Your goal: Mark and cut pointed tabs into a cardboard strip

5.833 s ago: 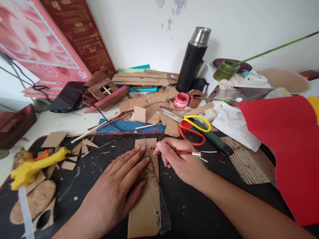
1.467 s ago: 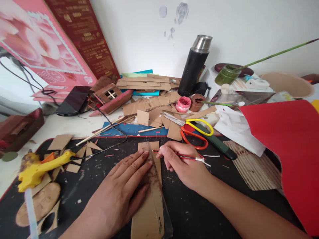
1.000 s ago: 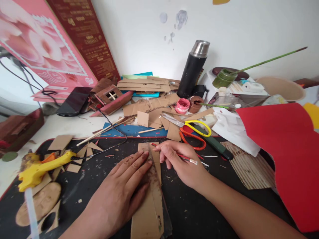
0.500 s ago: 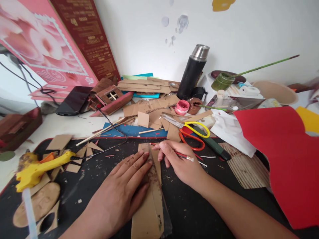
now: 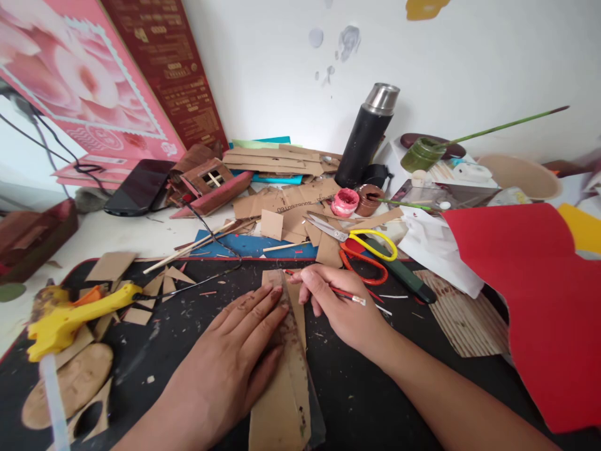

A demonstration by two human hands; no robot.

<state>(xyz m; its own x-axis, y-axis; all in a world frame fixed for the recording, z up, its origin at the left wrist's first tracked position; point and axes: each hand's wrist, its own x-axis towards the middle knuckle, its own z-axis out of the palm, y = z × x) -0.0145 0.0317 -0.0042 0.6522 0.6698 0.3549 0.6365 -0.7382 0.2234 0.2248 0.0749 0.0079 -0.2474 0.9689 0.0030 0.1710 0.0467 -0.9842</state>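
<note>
**Crowded table (image 5: 129, 235), work at its centre**

A white table carries a black mat (image 5: 370, 407) across its near part, with cut scraps spread at the left. A large red sheet (image 5: 530, 282) spreads over the right side. The person's left hand (image 5: 235, 341) lies flat, fingers stretched out and gripping nothing, pressing down on the ruler. The right hand (image 5: 345, 304) sits just beside it, its fingers closed around the pencil.

Under the left hand, a brown cardboard strip (image 5: 277, 416) lies lengthwise on the mat, pointing away from the person. A black flask (image 5: 361, 141) stands at the back by the wall. The clear, stained ruler (image 5: 295, 344) rests on the strip at a slight slant, its near end jutting past the strip's right edge. A yellow glue gun (image 5: 77, 313) lies far left; scissors (image 5: 345, 237) lie open beyond the right hand. Smallest, the red and dark pencil (image 5: 347, 293) slants with its tip by the ruler's far end; whether it touches the cardboard cannot be told.
</note>
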